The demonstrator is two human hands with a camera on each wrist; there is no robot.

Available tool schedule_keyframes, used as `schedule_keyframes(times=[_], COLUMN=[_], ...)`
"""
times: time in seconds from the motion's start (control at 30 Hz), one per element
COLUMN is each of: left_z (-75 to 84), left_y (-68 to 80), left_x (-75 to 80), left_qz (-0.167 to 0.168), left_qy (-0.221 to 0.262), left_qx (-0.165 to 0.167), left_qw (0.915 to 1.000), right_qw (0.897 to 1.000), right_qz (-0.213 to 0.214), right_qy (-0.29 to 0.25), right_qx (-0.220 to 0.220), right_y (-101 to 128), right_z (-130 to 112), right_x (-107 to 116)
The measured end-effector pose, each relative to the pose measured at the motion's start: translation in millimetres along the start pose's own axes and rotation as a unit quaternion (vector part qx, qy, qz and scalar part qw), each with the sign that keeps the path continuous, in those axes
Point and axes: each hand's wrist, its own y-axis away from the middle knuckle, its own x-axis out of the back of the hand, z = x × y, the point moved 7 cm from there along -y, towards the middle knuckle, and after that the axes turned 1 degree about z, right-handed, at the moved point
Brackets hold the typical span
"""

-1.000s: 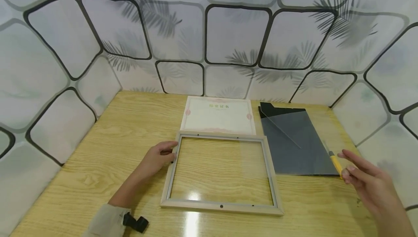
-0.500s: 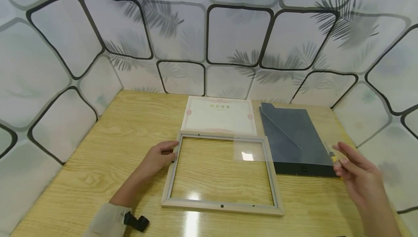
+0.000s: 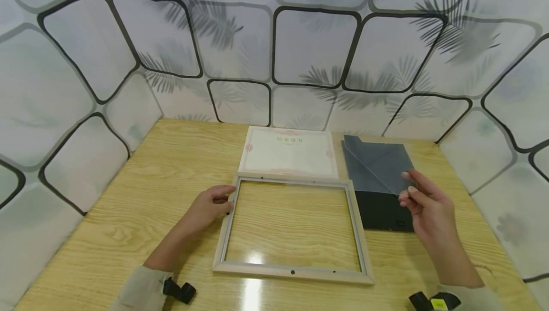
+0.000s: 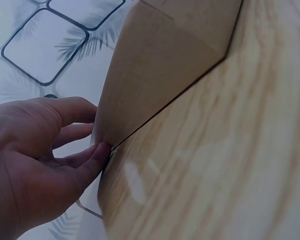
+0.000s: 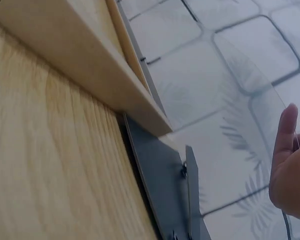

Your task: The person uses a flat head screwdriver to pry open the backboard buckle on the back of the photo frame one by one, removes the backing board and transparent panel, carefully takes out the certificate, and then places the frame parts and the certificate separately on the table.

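Note:
A light wooden picture frame [image 3: 257, 267] lies flat on the table. My left hand [image 3: 210, 207] holds its left rail, thumb and fingertips at the edge; the left wrist view shows the same hand [image 4: 45, 155] there. My right hand [image 3: 433, 213] pinches a clear sheet [image 5: 252, 82] by its edge, raised over the right side of the table. In the head view the sheet is nearly invisible, showing mostly as a grey reflection across the dark backing board [image 3: 381, 211]. That board lies right of the frame, with a stand flap [image 5: 192, 190] on it.
A certificate [image 3: 291, 151] with a pale pink border lies behind the frame, against its far rail. Patterned fabric walls [image 3: 240, 101] enclose the wood-grain table [image 3: 180, 158] at the back and both sides. The yellow-handled tool seen earlier is hidden now.
My right hand has moved left and slightly up with the clear sheet, and the reflection's lower edge has climbed the backing board. The left hand and frame stay in place.

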Motion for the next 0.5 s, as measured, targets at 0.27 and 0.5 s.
schedule_keyframes(times=[0.27,0.5], left_z=[-1.7,-2.1], left_y=[0.7,-0.1], left_x=[1.5,1.3], left_qz=[-0.003,-0.005], left_qy=[0.000,-0.010], left_qx=[0.005,0.003], left_qw=[1.0000,0.9999], right_qw=[0.996,0.979], right_qz=[0.044,0.090], right_qy=[0.062,0.157], right_qx=[-0.042,-0.095], right_y=[-22.0,-43.4], right_z=[31.3,66.4], right_x=[-27.9,-60.7])
